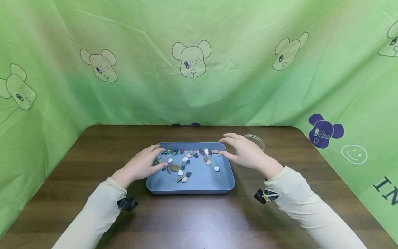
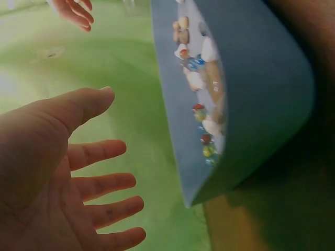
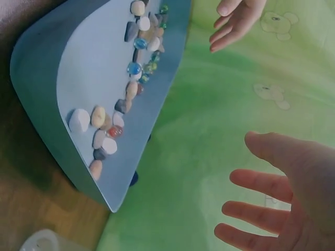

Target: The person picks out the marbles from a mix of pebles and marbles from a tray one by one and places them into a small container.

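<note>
A blue-grey tray [image 1: 199, 183] [image 2: 261, 89] [image 3: 47, 68] lies in the middle of a dark wooden table [image 1: 199, 214]. Several small pebbles [image 1: 176, 168] [image 3: 98, 116] and glass beads [image 1: 174, 151] [image 3: 134, 68] [image 2: 208, 149] are scattered in its far half. My left hand [image 1: 146, 162] [image 2: 78, 172] hovers over the tray's left edge, fingers spread and straight, holding nothing. My right hand [image 1: 240, 150] [image 3: 277, 198] hovers above the tray's far right corner, fingers relaxed and empty.
A clear round dish [image 1: 255, 140] [image 3: 44, 241] stands on the table just behind my right hand. Green cloth with bear prints [image 1: 192, 58] walls in the table at the back and both sides.
</note>
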`<state>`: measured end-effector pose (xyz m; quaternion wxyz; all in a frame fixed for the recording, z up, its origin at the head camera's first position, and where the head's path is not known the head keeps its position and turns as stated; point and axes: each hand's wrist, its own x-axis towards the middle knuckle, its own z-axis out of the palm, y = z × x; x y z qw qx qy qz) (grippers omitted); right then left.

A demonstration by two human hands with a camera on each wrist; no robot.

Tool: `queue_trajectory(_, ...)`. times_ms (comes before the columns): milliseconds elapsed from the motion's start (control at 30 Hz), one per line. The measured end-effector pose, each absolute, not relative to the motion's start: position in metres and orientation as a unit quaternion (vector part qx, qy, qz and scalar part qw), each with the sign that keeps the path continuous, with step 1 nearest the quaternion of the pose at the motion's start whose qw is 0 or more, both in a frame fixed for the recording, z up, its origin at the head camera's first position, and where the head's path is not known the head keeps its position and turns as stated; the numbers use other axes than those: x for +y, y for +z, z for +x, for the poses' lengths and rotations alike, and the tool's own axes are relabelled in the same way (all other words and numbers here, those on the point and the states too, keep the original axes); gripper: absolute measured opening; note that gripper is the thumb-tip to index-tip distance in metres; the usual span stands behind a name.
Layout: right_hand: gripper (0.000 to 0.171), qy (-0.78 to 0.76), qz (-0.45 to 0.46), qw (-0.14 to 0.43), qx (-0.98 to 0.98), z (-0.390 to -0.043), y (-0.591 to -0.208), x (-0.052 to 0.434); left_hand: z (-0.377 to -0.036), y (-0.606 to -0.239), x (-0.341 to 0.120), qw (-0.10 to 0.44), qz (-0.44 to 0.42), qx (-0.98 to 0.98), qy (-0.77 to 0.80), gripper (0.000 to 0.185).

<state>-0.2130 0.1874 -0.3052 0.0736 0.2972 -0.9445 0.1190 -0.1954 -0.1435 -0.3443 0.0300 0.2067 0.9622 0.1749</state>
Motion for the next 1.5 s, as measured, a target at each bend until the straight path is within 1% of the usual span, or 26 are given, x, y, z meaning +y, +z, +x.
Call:
queue_trajectory(300, 0.039, 0.115, 0.285, 0.047, -0.951, -0.216, -0.316, 0.18, -0.193, -0.364, -0.153, 0.041, 0.195, 0.963, 0.183, 0.054)
queue_trajectory(567, 0.037, 0.123, 0.294, 0.025, -0.948, -0.217, -0.32, 0.175, -0.191, -0.371, -0.157, 0.05, 0.198, 0.963, 0.177, 0.056)
queue_trajectory(700, 0.037, 0.127, 0.298, 0.025, -0.946, -0.22, -0.322, 0.172, -0.19, -0.373, -0.157, 0.056, 0.196, 0.963, 0.176, 0.056)
queue_trajectory(900, 0.037, 0.139, 0.306, 0.028, -0.942, -0.225, -0.324, 0.166, -0.188, -0.377, -0.159, 0.047, 0.202, 0.964, 0.168, 0.054)
queue_trajectory(1067, 0.036, 0.154, 0.294, 0.013, -0.943, -0.229, -0.324, 0.16, -0.189, -0.379, -0.159, 0.042, 0.205, 0.965, 0.16, 0.053)
queue_trajectory(1233, 0.036, 0.164, 0.286, -0.005, -0.944, -0.232, -0.324, 0.156, -0.188, -0.379, -0.16, 0.021, 0.206, 0.97, 0.127, 0.052)
queue_trajectory(1500, 0.037, 0.162, 0.281, -0.024, -0.946, -0.235, -0.327, 0.151, -0.187, -0.38, -0.161, 0.008, 0.199, 0.976, 0.09, 0.056)
